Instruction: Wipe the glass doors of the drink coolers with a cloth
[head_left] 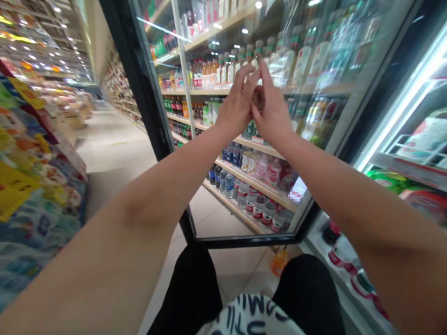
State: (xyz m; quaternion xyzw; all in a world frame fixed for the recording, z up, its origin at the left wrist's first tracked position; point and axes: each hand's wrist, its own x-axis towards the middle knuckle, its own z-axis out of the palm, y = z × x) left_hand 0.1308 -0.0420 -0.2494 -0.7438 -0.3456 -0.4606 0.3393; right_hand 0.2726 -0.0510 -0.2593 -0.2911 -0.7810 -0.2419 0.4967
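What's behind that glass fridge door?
Shelves of plastic drink bottles stand behind the glass door. The left hand and right hand cover some bottles, and glare hides the upper labels.

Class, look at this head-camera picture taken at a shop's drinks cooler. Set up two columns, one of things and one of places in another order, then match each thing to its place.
Things:
1. the left hand
2. clear water bottles
3. the orange bottle
4. the stocked aisle shelves

Places:
A. on the floor tiles below the door
B. far off, to the left of the door
C. raised in front of the glass door
D. on a low shelf behind the glass

Pairs: 1-C, 2-D, 3-A, 4-B
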